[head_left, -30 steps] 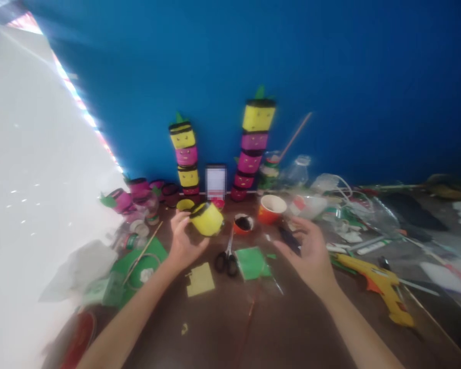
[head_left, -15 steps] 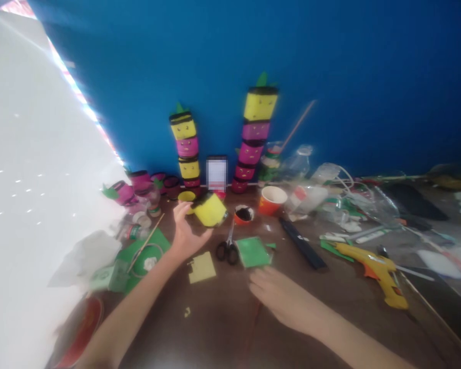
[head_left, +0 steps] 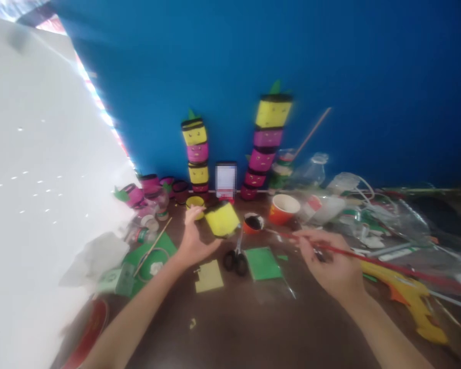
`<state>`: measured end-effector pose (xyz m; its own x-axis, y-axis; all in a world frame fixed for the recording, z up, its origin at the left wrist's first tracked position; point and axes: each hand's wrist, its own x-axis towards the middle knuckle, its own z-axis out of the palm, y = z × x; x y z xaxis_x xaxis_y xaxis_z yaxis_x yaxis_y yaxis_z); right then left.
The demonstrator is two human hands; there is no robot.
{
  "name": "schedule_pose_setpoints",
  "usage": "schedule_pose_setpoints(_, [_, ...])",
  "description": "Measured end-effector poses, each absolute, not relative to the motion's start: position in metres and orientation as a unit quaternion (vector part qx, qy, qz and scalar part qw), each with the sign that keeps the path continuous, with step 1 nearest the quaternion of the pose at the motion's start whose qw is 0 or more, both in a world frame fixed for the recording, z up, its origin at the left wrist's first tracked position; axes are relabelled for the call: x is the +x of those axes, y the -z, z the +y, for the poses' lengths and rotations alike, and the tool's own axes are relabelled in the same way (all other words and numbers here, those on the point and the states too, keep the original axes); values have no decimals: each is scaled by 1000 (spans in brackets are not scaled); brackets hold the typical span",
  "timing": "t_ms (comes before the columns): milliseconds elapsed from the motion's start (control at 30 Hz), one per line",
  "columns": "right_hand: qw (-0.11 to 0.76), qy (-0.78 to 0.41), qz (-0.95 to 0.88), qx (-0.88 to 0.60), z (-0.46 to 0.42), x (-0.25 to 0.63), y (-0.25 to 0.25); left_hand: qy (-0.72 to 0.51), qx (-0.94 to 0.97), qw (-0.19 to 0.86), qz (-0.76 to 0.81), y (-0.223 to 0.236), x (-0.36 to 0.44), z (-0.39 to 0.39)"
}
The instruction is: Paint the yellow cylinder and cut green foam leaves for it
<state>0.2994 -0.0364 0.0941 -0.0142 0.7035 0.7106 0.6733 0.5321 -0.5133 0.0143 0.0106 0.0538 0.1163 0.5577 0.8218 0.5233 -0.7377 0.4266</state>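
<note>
My left hand [head_left: 195, 243] is curled around one side of a yellow cup-like piece [head_left: 222, 220] with dark edges, holding it tilted above the table; the exact finger contact is blurred. Closed in my right hand [head_left: 330, 261] is a long red paintbrush [head_left: 384, 264], its tip pointing left at a small orange cup of black paint [head_left: 253, 223]. Whether the tip touches that cup I cannot tell. Below the yellow piece lie black-handled scissors [head_left: 235, 261], a green square [head_left: 263, 263] and a pale yellow paper scrap [head_left: 209, 277].
Two stacked towers, one shorter [head_left: 196, 154] and one taller [head_left: 267, 143], stand against the blue wall, with a phone [head_left: 226, 180] between them. An orange paper cup [head_left: 284, 209] is behind the paint. A yellow glue gun [head_left: 418, 302] and plastic bottles crowd the right; magenta cups [head_left: 149, 184] stand left.
My right hand has moved right and up from the table's middle, with the paintbrush now toward the paint cup. My left hand keeps the yellow piece. The view has shifted slightly.
</note>
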Motion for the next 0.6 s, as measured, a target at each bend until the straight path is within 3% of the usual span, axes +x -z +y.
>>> schedule_pose_setpoints(67, [574,-104,-626,-517,-29,291,-89,-546,757,29,359,-52,14,10])
schedule_pose_setpoints(167, [593,-183,-562,-547,-18,285,-80,-532,766,35,359,-53,14,10])
schedule_pose_setpoints(600, [581,-244,-571,-526,20,287,-43,-460,800,-69,380,-73,15,2])
